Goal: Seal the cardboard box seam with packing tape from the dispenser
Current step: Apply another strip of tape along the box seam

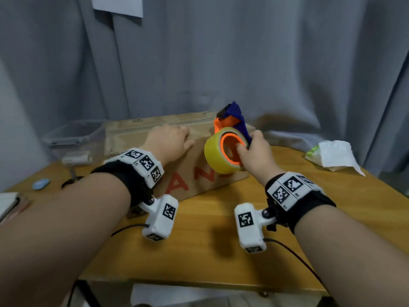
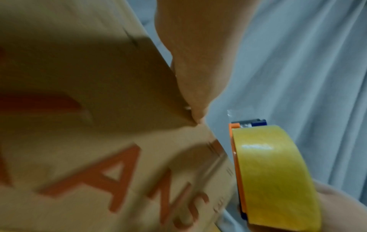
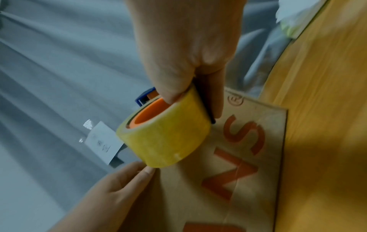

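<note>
A brown cardboard box [image 1: 199, 178] with red letters lies on the wooden table [image 1: 210, 251]. My left hand [image 1: 170, 141] rests on the box's top near its front edge, the fingers lying flat along the cardboard; the same hand [image 3: 119, 183] shows in the right wrist view. My right hand [image 1: 252, 151] grips the tape dispenser [image 1: 230, 120], an orange and blue frame carrying a yellow tape roll [image 1: 219, 156], thumb inside the orange core. The dispenser is held in the air just off the box's right end. The roll [image 2: 274, 172] and the box face [image 2: 79, 141] fill the left wrist view.
A clear plastic bin [image 1: 73, 138] stands at the back left beside the box. A crumpled white paper [image 1: 334, 156] lies at the table's right edge. A small blue object [image 1: 41, 184] and a dark cable lie at the left. Grey curtain [image 1: 221, 63] hangs behind.
</note>
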The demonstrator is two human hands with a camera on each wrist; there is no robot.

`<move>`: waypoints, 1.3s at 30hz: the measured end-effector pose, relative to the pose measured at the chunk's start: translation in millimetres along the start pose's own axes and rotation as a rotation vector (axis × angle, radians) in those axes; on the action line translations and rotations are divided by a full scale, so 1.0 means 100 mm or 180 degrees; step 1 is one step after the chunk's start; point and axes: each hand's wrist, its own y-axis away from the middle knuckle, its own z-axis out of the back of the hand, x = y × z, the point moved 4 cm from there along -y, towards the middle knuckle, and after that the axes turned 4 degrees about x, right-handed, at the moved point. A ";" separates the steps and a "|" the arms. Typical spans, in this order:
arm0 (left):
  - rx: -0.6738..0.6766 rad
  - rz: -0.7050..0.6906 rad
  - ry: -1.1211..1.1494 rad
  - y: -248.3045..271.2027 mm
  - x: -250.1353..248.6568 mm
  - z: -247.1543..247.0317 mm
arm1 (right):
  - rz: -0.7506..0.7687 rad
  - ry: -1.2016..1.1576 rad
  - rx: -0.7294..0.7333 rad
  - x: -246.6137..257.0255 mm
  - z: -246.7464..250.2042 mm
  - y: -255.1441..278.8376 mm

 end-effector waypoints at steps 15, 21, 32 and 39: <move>0.1110 -0.0377 0.0226 0.87 1.47 0.03 | -0.0139 -0.1514 0.0240 0.83 -0.77 0.34; 0.0247 -0.1019 0.0672 0.85 0.74 0.08 | 0.0496 -0.1249 -0.0107 1.15 -0.30 0.31; -0.0017 -0.1082 0.1159 0.52 -0.21 0.23 | 0.0133 -0.0935 -0.0779 0.72 0.30 0.06; 0.0617 0.0264 0.1327 0.60 0.78 -0.14 | 0.0212 -0.0809 -0.0318 0.88 0.37 0.15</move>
